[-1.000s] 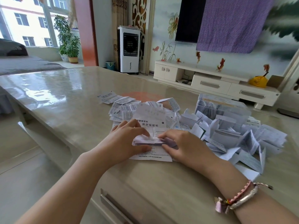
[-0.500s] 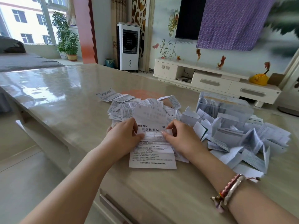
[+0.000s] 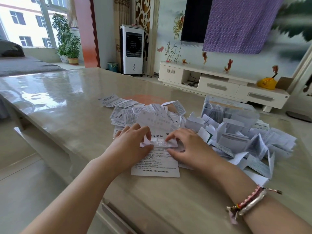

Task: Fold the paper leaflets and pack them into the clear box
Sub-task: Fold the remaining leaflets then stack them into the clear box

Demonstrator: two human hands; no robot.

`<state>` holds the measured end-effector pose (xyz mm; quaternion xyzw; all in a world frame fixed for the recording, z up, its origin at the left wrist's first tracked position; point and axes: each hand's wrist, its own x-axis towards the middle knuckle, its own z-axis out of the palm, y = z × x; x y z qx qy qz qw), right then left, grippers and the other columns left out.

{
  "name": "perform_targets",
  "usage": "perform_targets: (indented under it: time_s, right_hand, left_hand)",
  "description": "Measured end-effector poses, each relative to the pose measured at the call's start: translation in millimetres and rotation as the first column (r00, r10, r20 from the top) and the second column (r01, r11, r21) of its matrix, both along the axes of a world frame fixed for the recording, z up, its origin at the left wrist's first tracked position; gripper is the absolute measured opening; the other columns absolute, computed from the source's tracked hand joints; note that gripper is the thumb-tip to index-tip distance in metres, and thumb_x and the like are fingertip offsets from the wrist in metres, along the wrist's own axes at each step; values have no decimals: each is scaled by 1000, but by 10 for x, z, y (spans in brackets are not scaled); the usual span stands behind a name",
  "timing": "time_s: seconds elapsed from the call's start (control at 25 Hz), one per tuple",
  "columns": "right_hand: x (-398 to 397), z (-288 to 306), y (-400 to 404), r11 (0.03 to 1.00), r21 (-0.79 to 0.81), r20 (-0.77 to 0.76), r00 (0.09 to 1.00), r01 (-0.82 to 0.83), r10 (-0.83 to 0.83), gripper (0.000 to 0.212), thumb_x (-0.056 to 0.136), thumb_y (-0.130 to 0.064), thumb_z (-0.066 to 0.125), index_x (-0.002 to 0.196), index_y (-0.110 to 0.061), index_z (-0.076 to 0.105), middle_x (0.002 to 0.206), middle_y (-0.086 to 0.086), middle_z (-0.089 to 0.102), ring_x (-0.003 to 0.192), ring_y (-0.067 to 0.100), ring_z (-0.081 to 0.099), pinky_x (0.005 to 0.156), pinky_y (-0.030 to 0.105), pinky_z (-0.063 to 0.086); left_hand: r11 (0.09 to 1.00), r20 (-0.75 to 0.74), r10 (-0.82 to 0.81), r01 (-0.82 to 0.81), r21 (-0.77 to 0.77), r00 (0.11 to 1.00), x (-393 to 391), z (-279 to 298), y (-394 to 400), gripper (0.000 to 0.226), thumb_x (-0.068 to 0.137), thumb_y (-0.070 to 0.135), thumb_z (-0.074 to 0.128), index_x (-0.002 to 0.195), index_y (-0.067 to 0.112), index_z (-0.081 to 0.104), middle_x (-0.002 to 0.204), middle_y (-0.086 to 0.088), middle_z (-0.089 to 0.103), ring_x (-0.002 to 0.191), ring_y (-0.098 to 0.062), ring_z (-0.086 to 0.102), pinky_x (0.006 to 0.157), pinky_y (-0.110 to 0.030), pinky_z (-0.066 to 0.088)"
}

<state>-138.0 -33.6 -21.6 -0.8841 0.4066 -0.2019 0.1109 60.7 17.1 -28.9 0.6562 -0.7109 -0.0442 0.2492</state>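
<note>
A white printed leaflet (image 3: 156,163) lies on the table in front of me, its middle gathered into a raised crease. My left hand (image 3: 130,146) and my right hand (image 3: 187,146) each pinch that crease from their own side. Behind it spreads a heap of flat unfolded leaflets (image 3: 133,114). To the right lies a pile of folded leaflets (image 3: 241,141). The clear box (image 3: 228,110) stands behind that pile, with folded leaflets inside it.
The glossy beige table (image 3: 67,102) has its near edge and a drawer handle (image 3: 116,217) just below my arms. A white TV cabinet (image 3: 219,85), an air cooler (image 3: 132,49) and potted plants (image 3: 69,43) stand beyond the table.
Half a second ago my hands held the leaflet's upper part spread out; now both have come down and inward, pinching a fold across its middle.
</note>
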Motion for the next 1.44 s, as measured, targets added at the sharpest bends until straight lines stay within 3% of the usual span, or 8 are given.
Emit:
perform_targets:
  time_s: [0.2,0.48,0.64,0.76,1.04,1.16,1.28,1.44]
  right_hand:
    - [-20,-3,-14,988,-156,-80,997,-19,6,25,84,-16,61,107,-27,63,103,-9,58,101,10,47,90,30,40]
    - [44,43,12,998,-53,276,960,-35,48,7,83,-25,71,86,-24,64,88,-10,53,93,7,44,79,13,35]
    - [161,-69,-74,998,22,122,991,56,-58,28,85,-41,66,105,-26,54,96,-8,51,97,9,43,81,21,39]
    - [214,-103,-105,994,14,37,993,108,-108,46,83,-45,65,120,-26,44,102,-6,48,103,13,41,90,31,38]
    - [121,-110,-56,982,-135,11,992,130,-129,40,86,-35,64,119,-24,45,114,-4,46,109,15,40,92,30,36]
    - [95,-88,1,980,-197,63,997,-40,53,27,89,-24,62,116,-25,57,118,-7,55,114,13,45,99,33,38]
    - [93,-99,56,977,-98,12,982,-187,189,34,93,-36,53,126,-27,60,129,-8,60,126,8,47,109,34,33]
    - [34,-94,54,988,-112,-190,979,-103,80,58,91,-54,26,140,-31,46,144,-11,47,140,10,31,116,32,18]
  left_hand:
    - [999,-7,8,-8,-38,1000,-24,-12,-11,19,87,42,62,104,37,54,97,17,42,106,-10,42,95,-29,27]
    - [999,-183,-25,29,22,983,-146,1,-61,10,85,30,64,88,38,59,87,19,54,93,-13,50,85,-34,42]
    - [997,-272,22,0,81,962,-139,20,-111,16,85,17,61,97,27,56,93,12,63,92,-13,57,77,-27,43]
    - [991,-368,92,-50,123,925,-137,16,-104,34,83,27,67,111,27,47,91,12,60,89,-13,54,81,-29,45]
    - [986,-188,116,-91,137,975,-137,6,-81,36,85,43,64,113,32,45,101,13,51,109,-16,41,95,-35,36]
    - [989,-178,112,-92,113,978,-155,8,-70,39,84,42,65,116,31,46,110,10,49,114,-19,40,102,-39,35]
    - [992,-121,116,-108,68,986,-123,28,-66,46,88,38,60,129,30,43,132,10,42,127,-21,33,109,-38,27]
    - [980,42,99,-105,171,994,-24,-3,-59,53,97,43,42,147,38,26,156,20,18,144,-18,11,117,-38,8]
